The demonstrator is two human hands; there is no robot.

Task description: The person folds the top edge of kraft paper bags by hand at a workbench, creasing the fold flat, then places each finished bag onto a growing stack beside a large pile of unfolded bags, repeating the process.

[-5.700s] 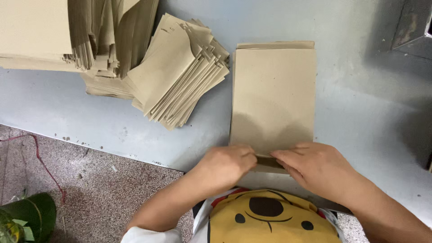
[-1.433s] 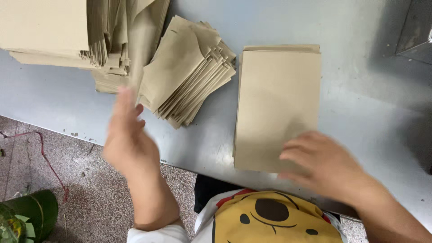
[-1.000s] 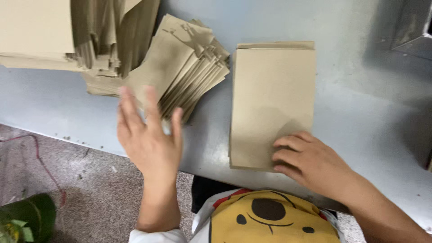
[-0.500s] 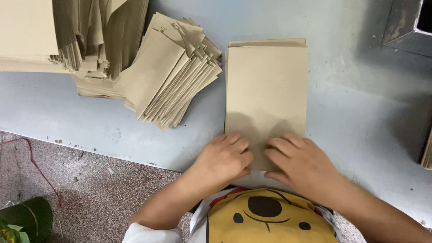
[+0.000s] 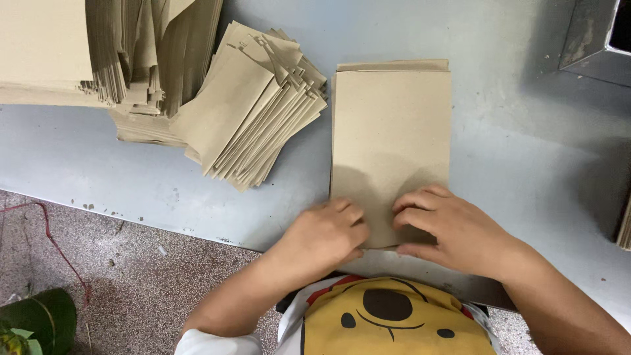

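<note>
A flat brown paper bag (image 5: 390, 131) lies lengthwise on the grey-blue table (image 5: 513, 171), its far end folded over. My left hand (image 5: 328, 233) and my right hand (image 5: 447, 223) both press on the bag's near end, fingers curled at its bottom edge. The two hands almost touch in the middle. To the left, a fanned pile of the same brown bags (image 5: 253, 108) rests on the table. Behind it sits a taller stack of bags (image 5: 79, 52).
A grey metal box (image 5: 595, 36) stands at the back right corner. More paper edges (image 5: 624, 227) show at the right border. Below the table edge is speckled floor (image 5: 118, 283) with a red cord (image 5: 56, 246) and a green object (image 5: 36, 322).
My left hand was raised off the table to the left; it has come down onto the near end of the bag beside my right hand. The bag stayed in place.
</note>
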